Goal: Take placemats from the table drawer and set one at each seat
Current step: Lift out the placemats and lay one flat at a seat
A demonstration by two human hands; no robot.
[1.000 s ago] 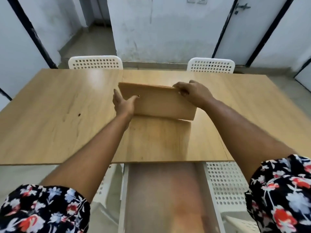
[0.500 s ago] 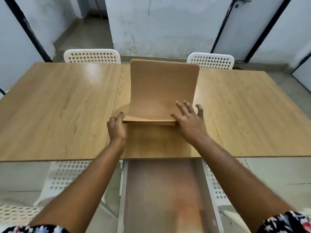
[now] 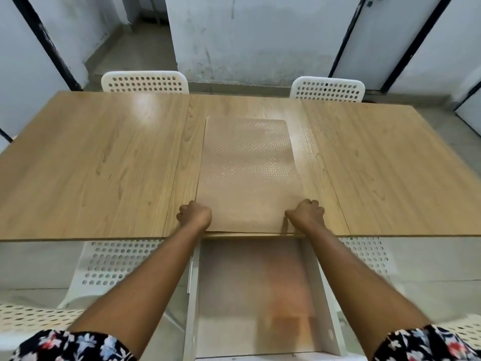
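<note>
My left grip and right grip clamp the near corners of the placemat, spread flat at the worktop's near edge, above the open drawer.

Motion-blurred placemat, drawer interior
</note>
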